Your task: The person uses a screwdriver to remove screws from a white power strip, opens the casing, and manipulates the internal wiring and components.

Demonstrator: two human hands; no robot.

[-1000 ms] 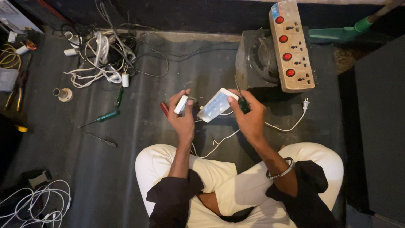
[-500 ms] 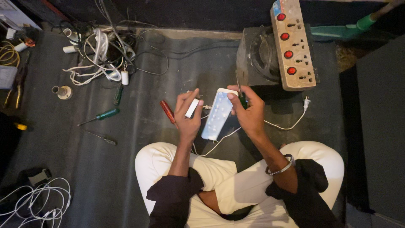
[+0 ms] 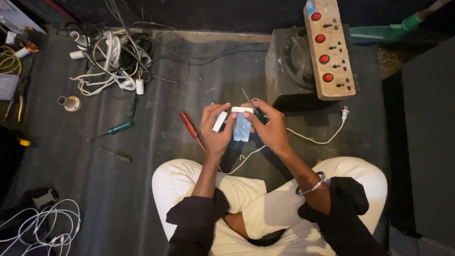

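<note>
So the left hand (image 3: 215,130) grips a small white cover piece (image 3: 219,121), while the right hand (image 3: 271,128) pinches the opened white adapter body (image 3: 242,127) plus a green-handled screwdriver (image 3: 252,107), above the mat's (image 3: 156,156) middle. Looks half done: casing's apart, innards untouched.

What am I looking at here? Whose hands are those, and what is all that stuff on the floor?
The camera sits on a person's head and looks down, so you see their own crossed legs and two hands. The left hand holds a small white piece. The right hand holds a pale plastic box and a green screwdriver. On the dark floor lie a red screwdriver, another green screwdriver and a tangle of white cables. A long socket strip rests on a grey box.
</note>
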